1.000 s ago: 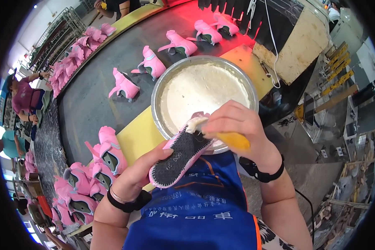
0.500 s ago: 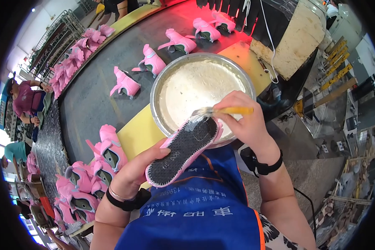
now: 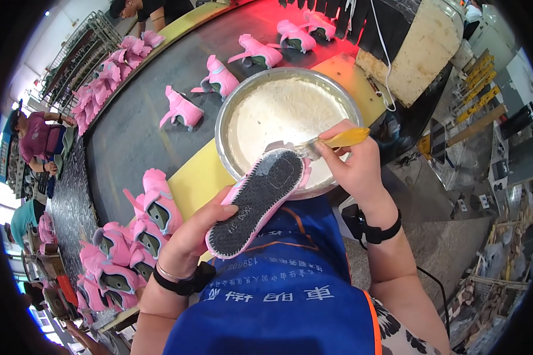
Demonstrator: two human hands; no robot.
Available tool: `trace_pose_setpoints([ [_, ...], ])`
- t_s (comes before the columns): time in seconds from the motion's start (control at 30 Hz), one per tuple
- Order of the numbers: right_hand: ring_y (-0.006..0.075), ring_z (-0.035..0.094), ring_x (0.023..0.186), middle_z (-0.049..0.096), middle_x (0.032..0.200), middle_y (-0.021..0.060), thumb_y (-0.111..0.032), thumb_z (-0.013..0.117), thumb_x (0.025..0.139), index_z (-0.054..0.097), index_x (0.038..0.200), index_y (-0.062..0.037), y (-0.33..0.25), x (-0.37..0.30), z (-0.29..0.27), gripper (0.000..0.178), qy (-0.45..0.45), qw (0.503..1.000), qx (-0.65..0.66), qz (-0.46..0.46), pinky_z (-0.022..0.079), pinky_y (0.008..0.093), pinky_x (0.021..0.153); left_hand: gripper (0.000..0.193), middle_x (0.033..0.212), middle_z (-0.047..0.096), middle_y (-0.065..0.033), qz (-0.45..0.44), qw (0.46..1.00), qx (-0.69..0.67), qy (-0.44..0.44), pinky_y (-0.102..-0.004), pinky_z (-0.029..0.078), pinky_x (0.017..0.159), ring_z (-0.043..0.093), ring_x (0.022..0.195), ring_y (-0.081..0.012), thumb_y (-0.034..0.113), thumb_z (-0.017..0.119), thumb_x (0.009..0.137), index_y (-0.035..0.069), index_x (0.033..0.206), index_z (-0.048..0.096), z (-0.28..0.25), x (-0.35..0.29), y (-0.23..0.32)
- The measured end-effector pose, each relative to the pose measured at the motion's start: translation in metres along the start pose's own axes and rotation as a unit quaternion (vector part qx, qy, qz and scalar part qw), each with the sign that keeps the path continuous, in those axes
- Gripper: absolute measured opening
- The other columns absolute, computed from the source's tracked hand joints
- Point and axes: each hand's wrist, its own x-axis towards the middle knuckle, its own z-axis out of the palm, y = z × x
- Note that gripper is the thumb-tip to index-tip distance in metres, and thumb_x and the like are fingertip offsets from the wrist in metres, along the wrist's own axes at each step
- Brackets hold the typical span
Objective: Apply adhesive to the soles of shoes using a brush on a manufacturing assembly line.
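The left hand point(image 3: 189, 239) has its grip closed around a pink shoe point(image 3: 256, 201), holding it sole up, tilted, with the toe end resting at the near rim of a metal bowl point(image 3: 231, 112) of pale glue. The thumb lies across the heel end of the dark studded sole. The right hand point(image 3: 352, 165) has its grip pinched shut on a yellow-handled brush point(image 3: 337, 140), whose bristles touch the toe end of the sole just over the glue.

The step in hand looks like coating the sole with glue: the brush is at the toe end and most of the sole shows dark and dry, so the work seems near its start. The next move would call for drawing the brush along the sole toward the heel, keeping the shoe steady and the glue off the pink upper, with the left thumb shifting clear as the brush nears it.

More pink shoes point(image 3: 180, 109) stand apart on the dark belt point(image 3: 130, 142) beyond the bowl, and a cluster lies to the left
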Motion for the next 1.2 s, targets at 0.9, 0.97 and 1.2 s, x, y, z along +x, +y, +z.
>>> trace_pose_setpoints([
  [0.9, 0.0112, 0.057, 0.052, 0.059, 0.061, 0.0042, -0.008, 0.072, 0.088, 0.059, 0.084, -0.0036, -0.013, 0.020, 0.045, 0.014, 0.133, 0.989, 0.051, -0.034, 0.044, 0.0276, 0.052, 0.082, 0.144, 0.050, -0.0179, 0.124, 0.977, 0.164, 0.053, -0.0376, 0.039, 0.112, 0.050, 0.134, -0.0251, 0.014, 0.066, 0.083, 0.000, 0.155, 0.030, -0.030, 0.008, -0.021],
  [0.97, 0.0110, 0.057, 0.053, 0.059, 0.060, 0.0042, -0.008, 0.072, 0.088, 0.059, 0.084, -0.0034, -0.010, 0.022, 0.052, 0.014, 0.142, 0.985, 0.086, -0.039, 0.044, 0.0275, 0.052, 0.083, 0.145, 0.049, -0.0178, 0.126, 0.971, 0.195, 0.053, -0.0375, 0.039, 0.113, 0.049, 0.134, -0.0251, 0.014, 0.067, 0.083, 0.000, 0.155, 0.029, -0.033, 0.010, -0.023],
  [1.2, 0.0063, 0.052, 0.053, 0.055, 0.058, 0.0013, -0.006, 0.072, 0.088, 0.059, 0.081, -0.0023, -0.018, -0.007, 0.052, 0.015, 0.075, 0.996, 0.036, 0.019, 0.036, 0.0258, 0.050, 0.086, 0.144, 0.048, -0.0177, 0.204, 0.950, 0.199, 0.128, -0.0391, 0.036, 0.114, 0.048, 0.134, -0.0250, 0.020, 0.070, 0.082, -0.002, 0.155, 0.028, -0.036, 0.011, -0.038],
])
